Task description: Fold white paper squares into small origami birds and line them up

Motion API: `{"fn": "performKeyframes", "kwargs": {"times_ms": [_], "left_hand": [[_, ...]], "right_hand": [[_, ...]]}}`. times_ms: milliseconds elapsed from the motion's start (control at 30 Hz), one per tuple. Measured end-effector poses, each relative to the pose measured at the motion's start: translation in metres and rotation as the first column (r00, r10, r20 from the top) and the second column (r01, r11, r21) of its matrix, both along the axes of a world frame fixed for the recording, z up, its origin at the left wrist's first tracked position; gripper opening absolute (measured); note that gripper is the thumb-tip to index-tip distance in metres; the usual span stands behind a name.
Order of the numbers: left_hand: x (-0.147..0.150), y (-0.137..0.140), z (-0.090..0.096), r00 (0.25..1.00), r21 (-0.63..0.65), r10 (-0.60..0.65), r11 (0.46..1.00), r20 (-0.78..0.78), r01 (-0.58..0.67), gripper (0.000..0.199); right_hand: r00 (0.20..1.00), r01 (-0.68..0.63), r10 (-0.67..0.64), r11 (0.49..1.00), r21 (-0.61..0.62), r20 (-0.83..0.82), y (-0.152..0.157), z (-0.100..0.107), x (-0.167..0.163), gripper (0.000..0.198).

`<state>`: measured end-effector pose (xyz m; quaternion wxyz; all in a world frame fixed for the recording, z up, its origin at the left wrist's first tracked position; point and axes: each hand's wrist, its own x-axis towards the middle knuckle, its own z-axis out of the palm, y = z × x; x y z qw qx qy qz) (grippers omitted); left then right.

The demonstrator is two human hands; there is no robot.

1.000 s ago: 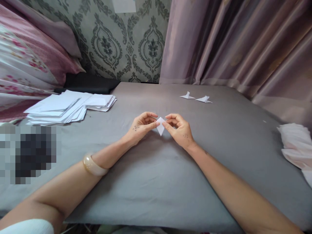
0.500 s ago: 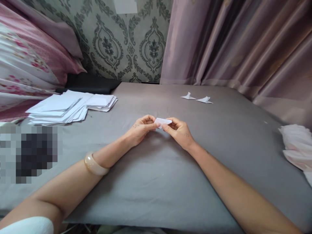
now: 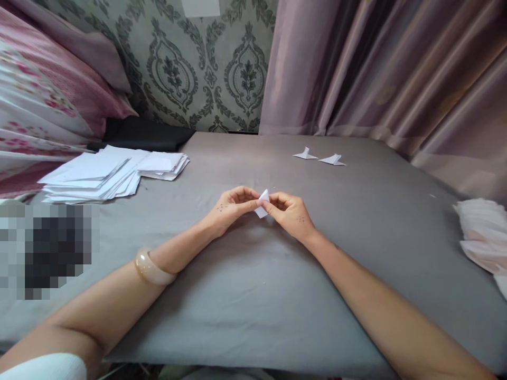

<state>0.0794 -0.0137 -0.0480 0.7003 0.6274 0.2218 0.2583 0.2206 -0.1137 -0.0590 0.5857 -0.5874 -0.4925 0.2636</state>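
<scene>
A small piece of folded white paper (image 3: 261, 211) is held between my two hands, just above the grey cloth of the table. It stands upright, with a pointed tip at the top and an angled lower end. My left hand (image 3: 233, 208) pinches it from the left between thumb and fingers. From the right, my right hand (image 3: 288, 211) grips it the same way, and the two thumbs nearly meet on its front. The thumbs cover the middle of the paper. A pale bangle (image 3: 152, 268) circles my left forearm.
A stack of white paper sheets (image 3: 91, 177) lies at the back left of the grey-covered table (image 3: 237, 295). Two folded paper figures (image 3: 304, 153) sit at the back right. Bunched white fabric (image 3: 481, 227) rests on the right edge. Curtains (image 3: 309, 68) hang behind.
The folded paper has turned from lying lengthwise to standing upright between the hands. The thumbs and fingers have come closer together on it. The forearms have barely moved.
</scene>
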Motion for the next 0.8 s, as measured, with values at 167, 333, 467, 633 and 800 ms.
{"fn": "performKeyframes", "kwargs": {"times_ms": [167,333,467,633,800], "left_hand": [[-0.0007,-0.0012,0.0017,0.999,0.007,0.031,1.0,-0.04,-0.031,0.023],[-0.0005,-0.001,0.0015,0.997,0.007,0.065,0.998,-0.041,-0.065,0.021],[-0.0001,0.0027,-0.003,0.998,-0.037,0.063,0.997,-0.017,-0.064,0.022],[0.0004,0.0004,-0.0017,0.997,-0.039,0.074,0.996,-0.03,-0.075,0.024],[-0.0001,-0.0032,0.0028,0.989,-0.017,0.115,0.993,-0.09,-0.117,0.025]], "right_hand": [[0.999,0.001,0.001,0.999,-0.032,0.048,-0.0016,-0.0004,-0.0033,0.025],[0.999,-0.024,0.026,0.999,-0.042,0.036,-0.0017,0.0007,-0.0037,0.023],[0.998,-0.053,0.052,0.996,-0.071,-0.019,-0.0009,0.0023,-0.0012,0.023],[0.999,-0.05,0.047,0.993,-0.106,-0.024,-0.001,0.0036,0.0003,0.021],[0.992,-0.117,0.106,0.974,-0.193,-0.063,-0.0027,0.0071,-0.0024,0.021]]}}
